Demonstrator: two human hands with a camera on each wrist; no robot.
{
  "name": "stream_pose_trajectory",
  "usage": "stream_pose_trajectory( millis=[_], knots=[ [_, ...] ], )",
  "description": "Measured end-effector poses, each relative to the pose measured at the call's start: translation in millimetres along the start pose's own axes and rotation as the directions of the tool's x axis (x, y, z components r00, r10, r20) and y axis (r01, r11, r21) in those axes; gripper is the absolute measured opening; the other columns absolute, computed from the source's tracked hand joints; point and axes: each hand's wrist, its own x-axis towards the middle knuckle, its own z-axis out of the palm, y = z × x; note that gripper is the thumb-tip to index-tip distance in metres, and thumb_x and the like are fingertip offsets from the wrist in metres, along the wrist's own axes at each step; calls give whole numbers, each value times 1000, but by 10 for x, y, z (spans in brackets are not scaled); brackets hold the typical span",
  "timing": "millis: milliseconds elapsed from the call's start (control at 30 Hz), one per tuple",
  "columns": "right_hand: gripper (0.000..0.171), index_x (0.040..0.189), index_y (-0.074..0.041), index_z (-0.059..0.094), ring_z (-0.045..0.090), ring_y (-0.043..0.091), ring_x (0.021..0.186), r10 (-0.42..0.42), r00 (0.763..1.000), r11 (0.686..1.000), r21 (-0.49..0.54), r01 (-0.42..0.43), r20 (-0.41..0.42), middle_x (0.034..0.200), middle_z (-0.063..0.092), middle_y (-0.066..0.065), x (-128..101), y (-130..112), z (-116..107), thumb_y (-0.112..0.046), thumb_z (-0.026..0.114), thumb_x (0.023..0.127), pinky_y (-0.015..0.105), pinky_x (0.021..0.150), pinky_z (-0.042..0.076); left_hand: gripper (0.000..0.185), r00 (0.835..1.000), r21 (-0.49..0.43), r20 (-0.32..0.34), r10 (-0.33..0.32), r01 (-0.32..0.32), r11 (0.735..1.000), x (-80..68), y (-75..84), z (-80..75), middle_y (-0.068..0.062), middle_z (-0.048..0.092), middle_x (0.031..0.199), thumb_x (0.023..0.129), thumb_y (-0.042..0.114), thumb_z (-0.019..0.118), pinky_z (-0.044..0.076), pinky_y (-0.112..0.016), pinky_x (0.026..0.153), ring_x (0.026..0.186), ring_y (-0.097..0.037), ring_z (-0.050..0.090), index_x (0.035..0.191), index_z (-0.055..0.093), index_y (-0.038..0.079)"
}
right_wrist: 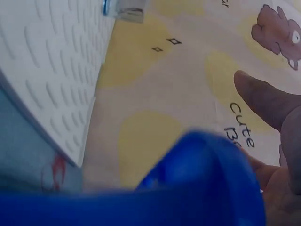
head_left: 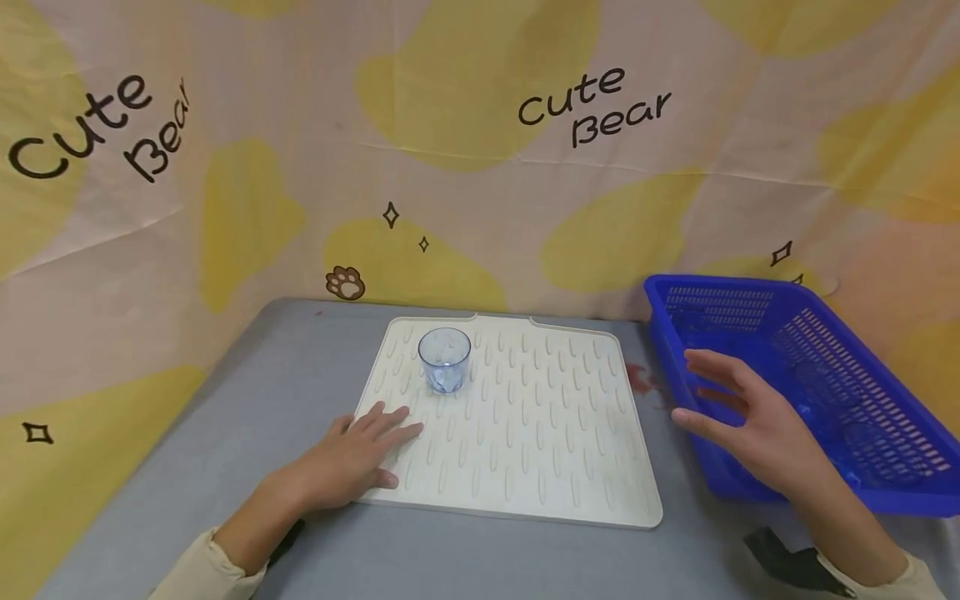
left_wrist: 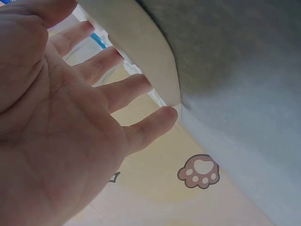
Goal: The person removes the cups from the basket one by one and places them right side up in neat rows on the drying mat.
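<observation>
A person's left hand lies flat, fingers straight and slightly spread, on the near left corner of a cream ribbed mat on a grey desk, while the right hand, fingers spread and holding nothing, hovers over the near rim of a blue basket just right of the mat. A clear cup stands upright at the mat's far left, apart from both hands. Only the head view shows the whole layout. The left wrist view shows the open palm and the mat's corner by the fingertips. The right wrist view is filled by a blurred blue basket rim; the cup is cut off at its top edge. What lies inside the basket is hard to make out through the mesh.
</observation>
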Motion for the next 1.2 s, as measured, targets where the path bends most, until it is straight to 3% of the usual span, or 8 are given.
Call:
stream_pose_trajectory(
  millis=[100, 167, 200, 333, 467, 600, 800, 1200],
  knots=[
    [74, 155, -23, 32, 56, 6, 121, 15, 1000, 1000, -16, -16, -18, 151, 44, 21, -23, 136, -107, -30, 72, 92, 7, 77, 47, 71, 1000, 7, -2, 1, -1, 1000, 3, -5, 4, -10, 32, 162, 90, 33, 69, 21, -72, 110, 150, -44, 24, 153, 38, 22],
    [76, 156, -24, 31, 56, 9, 120, 45, 998, 998, -35, -46, -34, 151, 42, 24, -30, 236, -188, -31, 72, 92, 8, 73, 47, 71, 1000, 13, -3, 5, -5, 1000, 4, -5, 6, -10, 32, 162, 90, 33, 69, 21, -72, 110, 150, -44, 25, 153, 39, 22],
    [78, 156, -24, 29, 57, 12, 121, 64, 997, 997, -43, -66, -44, 152, 41, 26, -33, 287, -226, -32, 72, 92, 8, 71, 47, 71, 1000, 18, -3, 7, -7, 1000, 5, -4, 8, -10, 33, 162, 90, 33, 69, 22, -71, 110, 150, -44, 25, 153, 39, 22],
    [86, 160, -20, 21, 43, 57, 124, 135, 988, 989, -52, -139, -68, 155, 31, 33, -35, 475, -390, -34, 72, 92, 10, 65, 45, 71, 1000, 20, -3, 9, -9, 1000, 0, 7, 11, -10, 33, 162, 90, 32, 70, 22, -72, 109, 150, -44, 26, 153, 39, 23],
    [90, 160, -12, 15, 34, 64, 130, 174, 983, 983, -51, -177, -64, 158, 22, 35, -25, 626, -490, -33, 70, 93, 40, 83, 55, 70, 1000, 17, -3, 2, -2, 1000, -9, 5, 17, -10, 32, 162, 90, 32, 70, 22, -72, 110, 150, -44, 25, 153, 39, 23],
    [94, 159, -3, 9, 23, 66, 135, 185, 982, 979, -76, -187, -32, 160, 16, 36, -31, 748, -548, -34, 69, 94, 74, 90, 34, 70, 1000, 24, -10, 9, -9, 1000, -7, -5, 25, -9, 33, 162, 90, 32, 70, 23, -71, 109, 150, -44, 26, 153, 39, 23],
    [94, 156, 5, 12, 17, 68, 136, 176, 984, 978, -118, -171, 32, 156, 15, 41, -33, 922, -597, -31, 71, 93, 78, 97, 24, 71, 1000, 16, -2, 2, -2, 1000, -1, -18, 37, -8, 32, 163, 91, 33, 70, 21, -71, 110, 150, -43, 25, 153, 38, 24],
    [93, 152, 11, 19, 25, 69, 130, 167, 983, 974, -169, -153, 71, 149, 23, 46, -17, 1016, -627, -26, 76, 88, 77, 97, 24, 71, 1000, 9, -8, 11, -11, 1000, -13, -12, 25, -9, 32, 163, 91, 34, 69, 21, -71, 110, 150, -44, 24, 153, 38, 24]
  ],
)
